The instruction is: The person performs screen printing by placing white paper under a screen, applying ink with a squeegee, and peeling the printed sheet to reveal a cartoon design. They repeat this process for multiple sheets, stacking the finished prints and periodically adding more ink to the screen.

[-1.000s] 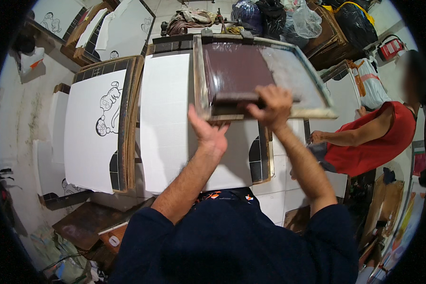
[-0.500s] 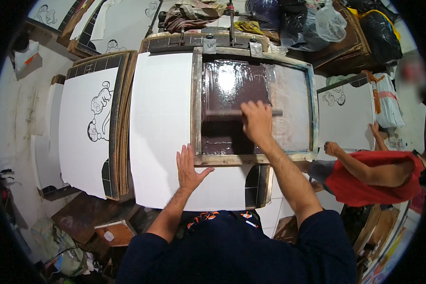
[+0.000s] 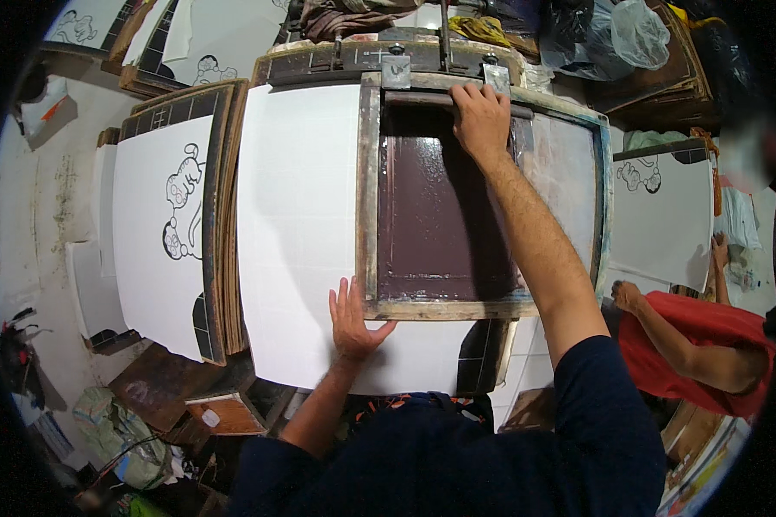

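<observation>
My right hand point(image 3: 481, 122) is closed round a long bar-shaped squeegee point(image 3: 424, 100) at the far edge of a screen-printing frame point(image 3: 368, 207). Dark brownish-purple ink point(image 3: 444, 220) coats the left part of the mesh, wet and shiny. A paler, smeared strip of mesh runs along its right side, partly behind my forearm. My left hand point(image 3: 353, 326) lies flat with fingers spread on a white sheet point(image 3: 302, 198), by the frame's near left corner. That sheet stretches out under the frame to the left and toward me.
Metal hinge clamps point(image 3: 396, 72) hold the frame's far side. Boards bearing a white sheet with line drawings point(image 3: 159, 233) stand on the left. At the right, a person in a red top point(image 3: 685, 345) is beside another printed sheet point(image 3: 664, 215). Plastic bags point(image 3: 634, 39) pile up behind.
My right hand has pushed the squeegee from mid-screen to the far edge. My left hand remains flat near the frame's corner. The whole view has shifted slightly.
</observation>
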`<move>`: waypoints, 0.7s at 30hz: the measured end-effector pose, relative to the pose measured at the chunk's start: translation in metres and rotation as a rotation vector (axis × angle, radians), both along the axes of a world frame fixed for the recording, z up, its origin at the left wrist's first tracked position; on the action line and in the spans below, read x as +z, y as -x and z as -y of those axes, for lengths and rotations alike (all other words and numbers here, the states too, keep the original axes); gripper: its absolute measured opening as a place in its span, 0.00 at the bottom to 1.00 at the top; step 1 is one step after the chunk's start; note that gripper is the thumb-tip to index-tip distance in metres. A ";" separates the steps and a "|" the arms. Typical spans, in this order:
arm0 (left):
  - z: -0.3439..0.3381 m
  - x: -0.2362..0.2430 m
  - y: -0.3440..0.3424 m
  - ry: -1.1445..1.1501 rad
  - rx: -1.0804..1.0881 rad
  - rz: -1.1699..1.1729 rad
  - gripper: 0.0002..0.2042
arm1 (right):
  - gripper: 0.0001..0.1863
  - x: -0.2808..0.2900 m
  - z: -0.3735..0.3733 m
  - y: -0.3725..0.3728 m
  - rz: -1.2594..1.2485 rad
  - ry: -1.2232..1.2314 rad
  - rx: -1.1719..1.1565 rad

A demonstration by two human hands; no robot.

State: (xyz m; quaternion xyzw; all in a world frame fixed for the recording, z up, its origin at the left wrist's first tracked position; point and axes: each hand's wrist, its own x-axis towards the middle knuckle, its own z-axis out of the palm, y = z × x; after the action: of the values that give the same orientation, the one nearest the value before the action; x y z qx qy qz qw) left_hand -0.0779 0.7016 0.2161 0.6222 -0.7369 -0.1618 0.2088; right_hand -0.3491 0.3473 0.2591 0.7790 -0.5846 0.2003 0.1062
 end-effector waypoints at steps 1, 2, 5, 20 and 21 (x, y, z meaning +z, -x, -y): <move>0.001 0.000 0.000 0.003 -0.005 0.009 0.57 | 0.22 0.004 -0.005 0.001 -0.014 -0.040 0.003; 0.000 0.000 0.000 0.005 -0.005 0.003 0.56 | 0.23 0.010 -0.009 0.002 -0.017 -0.008 0.022; 0.000 -0.001 0.000 0.020 -0.008 -0.014 0.55 | 0.27 0.018 -0.062 0.000 -0.023 -0.144 0.019; 0.004 0.000 0.000 0.064 -0.012 -0.046 0.56 | 0.27 0.017 -0.019 0.002 -0.081 -0.155 -0.018; 0.004 0.000 0.000 0.035 -0.004 -0.029 0.56 | 0.29 0.017 -0.039 0.001 -0.077 -0.154 -0.009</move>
State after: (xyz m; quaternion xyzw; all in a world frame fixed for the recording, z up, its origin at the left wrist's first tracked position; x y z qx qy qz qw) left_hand -0.0780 0.6980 0.2160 0.6147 -0.7378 -0.1584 0.2297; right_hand -0.3502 0.3861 0.2760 0.7894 -0.5971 0.1245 0.0692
